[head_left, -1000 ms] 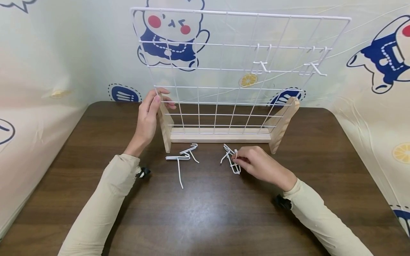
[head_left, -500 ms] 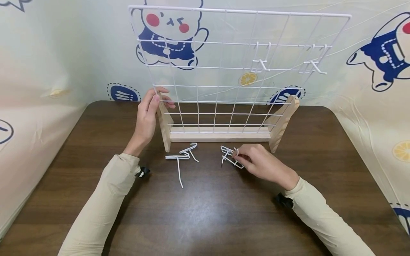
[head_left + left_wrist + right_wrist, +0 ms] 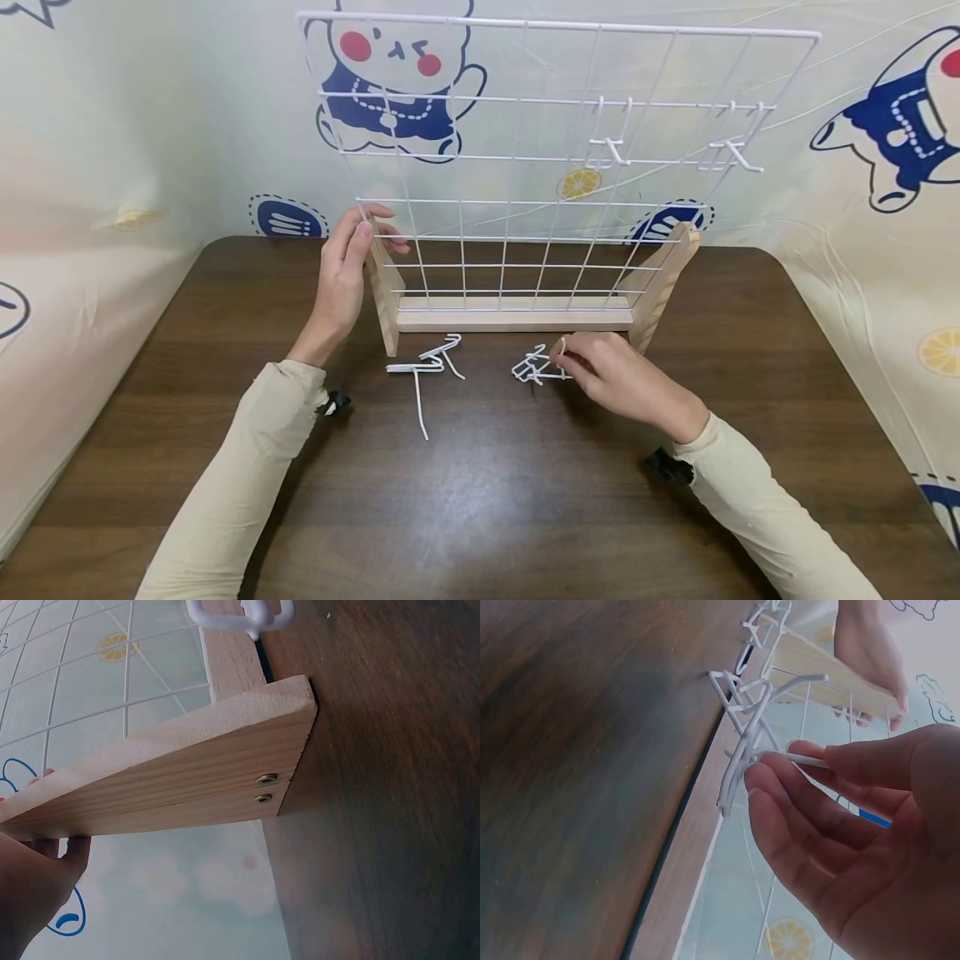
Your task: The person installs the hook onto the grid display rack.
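A white wire grid rack [image 3: 487, 202] stands on wooden side legs. My left hand [image 3: 341, 275] grips the top of its left leg [image 3: 386, 292]; in the left wrist view fingers reach round that wooden leg [image 3: 187, 769]. In front of the rack, my right hand [image 3: 626, 379] pinches a white wire display hook [image 3: 806, 760] by its prong between thumb and fingers. Another wire hook [image 3: 525, 369] seems to lie against or tangled with it; where one ends is hard to tell. Two more hooks, a long-pronged one [image 3: 419, 404] and a shorter one [image 3: 450, 354], lie to the left.
Two hooks, one near the middle right [image 3: 613, 150] and one at the right edge [image 3: 738, 157], hang on the grid. A wooden crossbar [image 3: 517, 321] joins the legs. The brown table [image 3: 450, 500] extends toward me; a printed cloth [image 3: 112, 125] surrounds it.
My right hand has shifted slightly right and away from me, turning the pinched hook so its frame swings round to the left. My left hand keeps its grip on the leg.
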`<state>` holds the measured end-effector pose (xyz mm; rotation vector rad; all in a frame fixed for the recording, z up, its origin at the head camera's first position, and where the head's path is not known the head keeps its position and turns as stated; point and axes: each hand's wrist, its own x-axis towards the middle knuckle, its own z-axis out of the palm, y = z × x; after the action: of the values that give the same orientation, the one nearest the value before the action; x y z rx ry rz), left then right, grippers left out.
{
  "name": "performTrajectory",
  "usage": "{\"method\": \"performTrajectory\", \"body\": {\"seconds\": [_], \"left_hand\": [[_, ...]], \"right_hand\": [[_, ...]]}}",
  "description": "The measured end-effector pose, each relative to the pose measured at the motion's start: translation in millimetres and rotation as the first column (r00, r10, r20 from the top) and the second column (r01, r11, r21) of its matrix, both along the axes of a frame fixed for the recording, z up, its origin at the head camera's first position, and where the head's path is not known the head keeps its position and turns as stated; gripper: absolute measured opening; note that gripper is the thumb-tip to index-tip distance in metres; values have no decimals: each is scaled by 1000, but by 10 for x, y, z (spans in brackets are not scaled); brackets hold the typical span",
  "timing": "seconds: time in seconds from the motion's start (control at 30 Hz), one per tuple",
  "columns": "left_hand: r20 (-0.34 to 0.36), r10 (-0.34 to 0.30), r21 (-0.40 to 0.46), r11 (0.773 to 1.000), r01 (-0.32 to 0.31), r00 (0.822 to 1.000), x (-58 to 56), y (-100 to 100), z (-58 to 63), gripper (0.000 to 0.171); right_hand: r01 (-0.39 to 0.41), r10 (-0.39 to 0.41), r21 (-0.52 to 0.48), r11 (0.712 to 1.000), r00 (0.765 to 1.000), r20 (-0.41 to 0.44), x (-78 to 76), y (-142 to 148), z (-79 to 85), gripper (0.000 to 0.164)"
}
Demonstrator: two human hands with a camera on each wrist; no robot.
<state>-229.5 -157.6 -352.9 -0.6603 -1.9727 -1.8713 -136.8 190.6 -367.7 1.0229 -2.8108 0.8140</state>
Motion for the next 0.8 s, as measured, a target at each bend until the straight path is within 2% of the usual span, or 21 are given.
{"method": "performTrajectory", "body": {"seconds": [0.37, 0.6, 0.8], "left_hand": [[-1, -6, 11, 1000, 6, 1000, -15, -1, -15, 33], [-6, -9, 23, 1000, 9, 1000, -27, 1, -25, 33], [-9, -2, 17, 1000, 3, 1000, -21, 6, -18, 33]], "right_hand": [[85, -84, 36, 996, 996, -32, -35, 47, 21, 16], [187, -189, 83, 979, 982, 16, -127, 137, -20, 21], [233, -240, 132, 963, 970, 37, -164, 196, -30, 20]]}}
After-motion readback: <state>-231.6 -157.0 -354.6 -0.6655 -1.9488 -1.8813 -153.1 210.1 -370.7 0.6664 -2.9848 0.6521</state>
